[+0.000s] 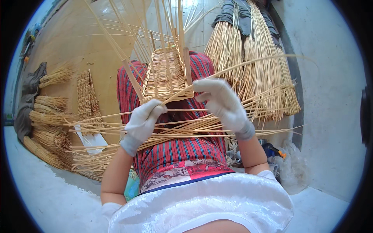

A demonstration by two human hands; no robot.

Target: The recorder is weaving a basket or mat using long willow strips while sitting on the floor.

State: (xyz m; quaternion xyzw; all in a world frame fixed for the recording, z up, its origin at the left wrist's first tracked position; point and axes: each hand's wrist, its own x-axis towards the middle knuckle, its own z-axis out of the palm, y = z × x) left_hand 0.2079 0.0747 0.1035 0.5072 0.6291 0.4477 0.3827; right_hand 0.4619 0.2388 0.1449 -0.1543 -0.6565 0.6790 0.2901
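A part-woven wicker basket (165, 70) rests on my lap, with upright stakes rising from it. My gloved left hand (144, 119) pinches a pale reed at the basket's lower edge, the reed running up to the right. My gloved right hand (221, 105) is raised beside the basket's lower right corner, fingers apart and extended along that reed; whether they touch it I cannot tell. Many long loose reeds (178, 128) lie crosswise over my lap beneath both hands.
Bundles of reeds lie at the left (50, 116) and back right (252, 66). A flat woven panel (85, 93) lies on a white sheet on the tan board. A plastic bag (291, 171) and small dark items sit at my right, by a pale wall (330, 77).
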